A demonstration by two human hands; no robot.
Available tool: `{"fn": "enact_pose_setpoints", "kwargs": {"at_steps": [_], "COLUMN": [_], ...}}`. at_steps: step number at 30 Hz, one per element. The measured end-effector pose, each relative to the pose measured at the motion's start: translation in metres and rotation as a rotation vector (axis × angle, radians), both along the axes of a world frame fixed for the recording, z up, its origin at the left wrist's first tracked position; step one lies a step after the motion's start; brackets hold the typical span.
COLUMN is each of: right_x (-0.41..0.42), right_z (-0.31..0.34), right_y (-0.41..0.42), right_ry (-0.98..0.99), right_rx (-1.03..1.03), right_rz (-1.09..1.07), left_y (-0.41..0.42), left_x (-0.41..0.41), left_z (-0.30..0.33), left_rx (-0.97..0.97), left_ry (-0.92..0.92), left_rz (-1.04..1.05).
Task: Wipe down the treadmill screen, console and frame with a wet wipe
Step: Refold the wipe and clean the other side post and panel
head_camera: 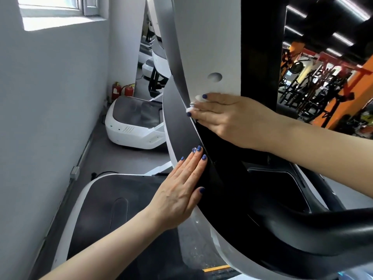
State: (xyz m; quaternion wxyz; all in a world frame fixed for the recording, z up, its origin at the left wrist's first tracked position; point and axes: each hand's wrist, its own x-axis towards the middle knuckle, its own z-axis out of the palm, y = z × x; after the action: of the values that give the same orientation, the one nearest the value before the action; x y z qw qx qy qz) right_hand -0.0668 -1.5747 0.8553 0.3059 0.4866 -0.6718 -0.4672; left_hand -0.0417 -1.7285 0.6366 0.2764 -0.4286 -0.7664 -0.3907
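Note:
The treadmill's white upright panel (212,47) rises at centre, with the black console (232,178) curving below it and a black handlebar (323,229) at lower right. My right hand (228,120) reaches in from the right and holds a white wet wipe (191,106) against the panel's left edge, where white meets black. Only small bits of the wipe show at the fingertips. My left hand (179,190) lies flat with straight fingers on the console's left side rim, holding nothing.
A grey wall (50,98) runs close along the left. The treadmill's motor cover (113,209) lies below, and another treadmill's white cover (131,128) is further back. Two red fire extinguishers (121,90) stand by the wall. Gym racks (323,87) fill the right background.

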Motion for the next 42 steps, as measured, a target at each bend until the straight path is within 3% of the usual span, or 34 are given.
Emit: {"fn": "enact_pose_setpoints", "kwargs": {"at_steps": [11, 19, 27, 30, 34, 42], "right_x": [0.013, 0.039, 0.064, 0.077, 0.093, 0.064], "right_z": [0.006, -0.029, -0.066, -0.063, -0.057, -0.053], "right_y": [0.022, 0.009, 0.01, 0.015, 0.019, 0.006], "right_ry": [-0.108, -0.321, -0.551, -0.734, -0.934, -0.93], "right_rx": [-0.003, -0.494, -0.839, -0.971, -0.96, -0.943], "right_rz": [0.022, -0.044, -0.326, -0.493, -0.706, -0.76], "left_y": [0.001, -0.003, -0.007, -0.008, -0.008, -0.003], "left_x": [0.0, 0.004, 0.008, 0.008, 0.009, 0.011], "left_z": [-0.002, -0.007, -0.017, -0.015, -0.013, -0.016], "left_rx": [-0.007, 0.005, 0.032, 0.032, 0.05, 0.125], "left_ry": [0.019, 0.038, 0.008, 0.006, -0.011, -0.028], "left_rz": [0.004, 0.039, 0.012, 0.002, -0.021, -0.046]}}
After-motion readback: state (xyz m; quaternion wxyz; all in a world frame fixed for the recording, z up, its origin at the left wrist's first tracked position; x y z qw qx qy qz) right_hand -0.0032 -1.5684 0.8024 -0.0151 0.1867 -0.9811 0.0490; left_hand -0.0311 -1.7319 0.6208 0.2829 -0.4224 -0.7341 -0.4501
